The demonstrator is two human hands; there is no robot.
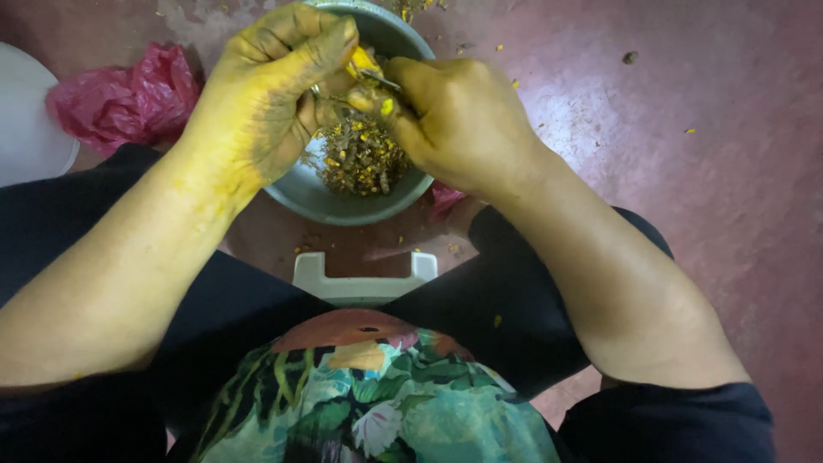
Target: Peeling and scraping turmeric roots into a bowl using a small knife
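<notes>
My left hand [270,94], stained yellow, is closed around a small yellow root piece [363,60] above a metal bowl [296,190]. My right hand [463,116] grips a thin metal blade [380,80] whose tip touches that yellow piece. Both hands meet over the bowl. Brown and yellow peelings [360,159] lie heaped inside the bowl. How much of the root is in my left fist is hidden.
The bowl stands on a reddish floor [686,111] dotted with yellow scraps. A pink plastic bag [124,94] lies at the left beside a white round object [30,120]. A white stool edge [364,279] shows between my black-clad knees.
</notes>
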